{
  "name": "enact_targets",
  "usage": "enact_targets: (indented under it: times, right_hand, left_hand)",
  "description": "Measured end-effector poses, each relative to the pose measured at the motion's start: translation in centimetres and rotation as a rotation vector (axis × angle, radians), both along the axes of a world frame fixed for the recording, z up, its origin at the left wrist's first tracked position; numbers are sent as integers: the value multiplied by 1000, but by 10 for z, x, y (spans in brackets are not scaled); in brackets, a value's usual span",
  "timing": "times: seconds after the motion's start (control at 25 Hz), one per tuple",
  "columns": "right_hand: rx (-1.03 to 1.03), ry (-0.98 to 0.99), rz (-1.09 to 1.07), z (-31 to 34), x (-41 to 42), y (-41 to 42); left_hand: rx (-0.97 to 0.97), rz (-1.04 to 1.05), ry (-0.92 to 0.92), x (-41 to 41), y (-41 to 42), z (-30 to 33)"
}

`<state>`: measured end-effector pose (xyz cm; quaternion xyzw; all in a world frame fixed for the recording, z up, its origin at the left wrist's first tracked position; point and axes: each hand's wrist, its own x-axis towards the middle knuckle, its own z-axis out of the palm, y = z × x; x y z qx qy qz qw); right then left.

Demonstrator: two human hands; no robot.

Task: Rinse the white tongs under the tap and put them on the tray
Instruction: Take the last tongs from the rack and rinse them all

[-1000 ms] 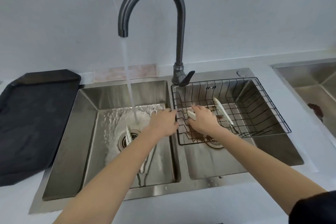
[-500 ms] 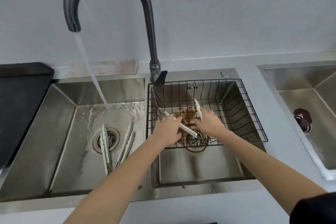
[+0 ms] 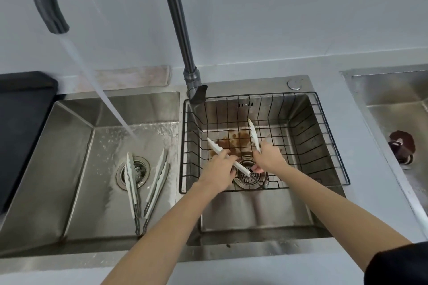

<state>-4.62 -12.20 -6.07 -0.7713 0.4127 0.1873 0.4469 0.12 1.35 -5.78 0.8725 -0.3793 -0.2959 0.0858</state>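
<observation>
A pair of white tongs [image 3: 253, 134] lies spread in a V inside the black wire basket [image 3: 324, 146] over the right basin. My left hand [image 3: 218, 172] grips its left arm, and my right hand [image 3: 268, 157] grips its right arm. Another pair of white tongs [image 3: 157, 180] lies open on the floor of the left basin [image 3: 76, 157], beside the drain. The dark tap [image 3: 176, 18] arcs left and water pours into the left basin. The black tray [image 3: 20, 122] sits on the counter at the far left.
Brown stains mark the right basin floor under the basket. A pinkish cloth [image 3: 129, 75] lies behind the left basin. A second sink [image 3: 393, 99] with a dark drain stopper [image 3: 401, 146] is at the right edge.
The view shifted right and closer. My left hand left the water stream and crossed to the basket, taking one arm of the tongs; the tongs are now spread between both hands.
</observation>
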Motion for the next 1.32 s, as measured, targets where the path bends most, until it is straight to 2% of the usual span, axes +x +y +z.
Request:
enact_targets:
  times: [0.16,0.32,0.56,0.72,0.84,0.96,1.16,1.32]
  right_hand:
    - [-72,-60,-60,6,1,10]
    - [-81,-169,-145,17,2,20]
    - [103,-344,-321,33,1,56]
    - [245,-443,-358,42,5,92]
    - [296,-485,-339,44,7,118]
    - [342,-498,-349,45,16,144]
    - [394,-520,-348,48,45,188]
    - [467,-589,-409,53,80,213]
  left_hand:
    - [-117,57,-1,0,3,2]
    - [-328,195,25,-5,6,18]
    - [-686,521,8,-11,31,40]
    - [-857,839,118,-5,55,47]
    - [-931,1070,315,6,80,49]
    - [-957,1209,451,20,112,47]
    - [-940,1249,511,46,165,45]
    - [-870,1208,489,70,203,44]
